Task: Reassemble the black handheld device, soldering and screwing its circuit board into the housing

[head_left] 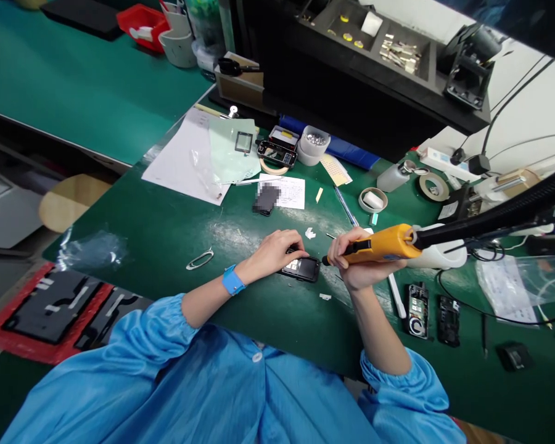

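My left hand (277, 251) is closed on a black keypad phone (308, 269), holding it flat on the green table with the fingers over its left end. A blue band (233, 280) circles that wrist. My right hand (354, 262) is wrapped round a yellow electric screwdriver (388, 242), held nearly level. Its dark tip is close to the phone's right end; whether they touch I cannot tell. Small white scraps (310, 233) lie beyond the phone, and another white piece (325, 296) lies on the near side.
An opened handset (418, 311) and a black housing (449, 320) lie to the right. A thick black hose (485, 209) runs from the screwdriver. Papers (180, 157), a screw cup (314, 143) and a tape roll (433, 186) sit farther back. Red-wrapped panels (46, 302) are at lower left.
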### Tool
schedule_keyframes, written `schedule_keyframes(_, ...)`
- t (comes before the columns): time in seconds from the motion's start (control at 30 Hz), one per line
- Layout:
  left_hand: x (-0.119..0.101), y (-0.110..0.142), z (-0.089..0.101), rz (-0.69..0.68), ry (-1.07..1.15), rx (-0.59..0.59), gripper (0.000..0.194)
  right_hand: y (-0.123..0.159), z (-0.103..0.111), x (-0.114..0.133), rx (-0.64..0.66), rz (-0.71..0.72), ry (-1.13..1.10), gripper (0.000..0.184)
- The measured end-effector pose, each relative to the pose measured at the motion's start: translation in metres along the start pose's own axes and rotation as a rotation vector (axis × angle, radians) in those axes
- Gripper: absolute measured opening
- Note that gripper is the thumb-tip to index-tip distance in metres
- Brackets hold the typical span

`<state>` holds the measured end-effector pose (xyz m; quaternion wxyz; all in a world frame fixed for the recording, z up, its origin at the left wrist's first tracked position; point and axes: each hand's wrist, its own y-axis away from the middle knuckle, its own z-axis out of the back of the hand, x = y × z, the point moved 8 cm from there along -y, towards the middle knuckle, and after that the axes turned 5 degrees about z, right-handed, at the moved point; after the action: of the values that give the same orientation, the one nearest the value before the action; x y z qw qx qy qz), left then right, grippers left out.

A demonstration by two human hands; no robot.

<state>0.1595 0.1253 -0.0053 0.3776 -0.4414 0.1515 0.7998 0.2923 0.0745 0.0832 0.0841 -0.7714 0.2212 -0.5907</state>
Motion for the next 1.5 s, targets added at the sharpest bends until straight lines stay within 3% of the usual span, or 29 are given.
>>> schedule_keyframes(0.77, 0.009, 0.0, -0.009, 0.01, 0.001, 0.053, 0.022, 0.007, 0.001, -0.012, 0.044, -0.1, 0.086, 0.085)
schedule_keyframes(0.97, 0.011, -0.001, -0.01, 0.0, -0.003, 0.048, 0.021, 0.006, -0.006, -0.01, 0.192, -0.091, 0.154, 0.082)
schedule_keyframes(1.07, 0.009, 0.0, -0.008, -0.015, -0.01, 0.043, 0.022, 0.005, -0.004, -0.011, 0.165, -0.086, 0.131, 0.081)
schedule_keyframes(1.2, 0.003, 0.002, -0.004, -0.061, -0.024, 0.035, 0.024, 0.004, 0.002, -0.002, 0.033, -0.03, 0.047, 0.086)
schedule_keyframes(1.37, -0.017, 0.006, -0.007, -0.176, 0.007, 0.098, 0.026, 0.004, -0.017, 0.024, 0.074, 0.04, -0.067, 0.074)
schedule_keyframes(1.5, -0.031, 0.01, -0.008, -0.239, 0.044, 0.116, 0.035, 0.005, -0.028, 0.027, 0.067, 0.011, -0.134, 0.075)
